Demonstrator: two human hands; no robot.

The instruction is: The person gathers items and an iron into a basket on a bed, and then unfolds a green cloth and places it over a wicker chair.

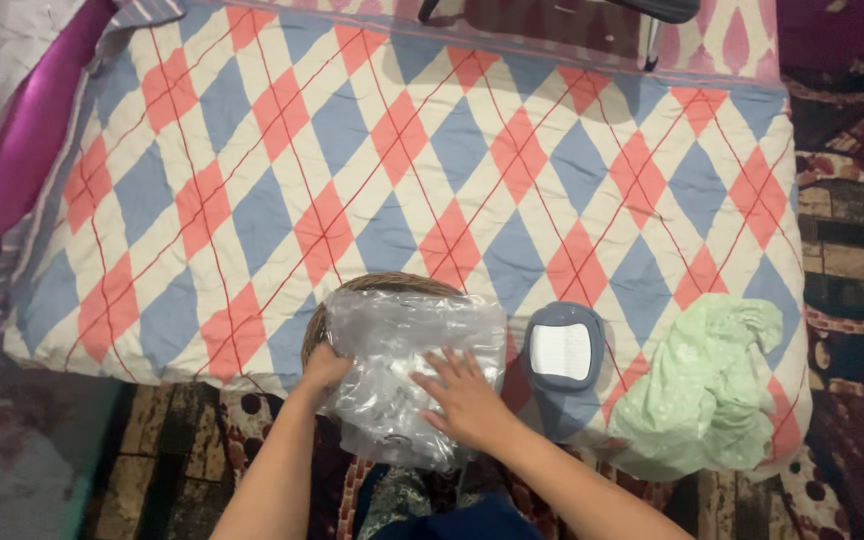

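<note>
Clear plastic bag [402, 370] over wicker basket [392, 285]; left hand [324, 368] grips bag edge, right hand [464, 395] flat, fingers spread.

clear crinkled plastic bag [407, 370] — draped over a wicker basket [392, 287] at bed's edge

Green cloth [707, 385], grey pad [563, 348], quilt [432, 150]

Both bare forearms reached up from the bottom edge of the view, converging toward the middle. The left hand [324, 368] was curled, fingers bent under and knuckles showing, wrist nearly straight. The right hand [464, 397] lay flat, palm down, fingers spread and pointing up and left, close beside the left.
</note>
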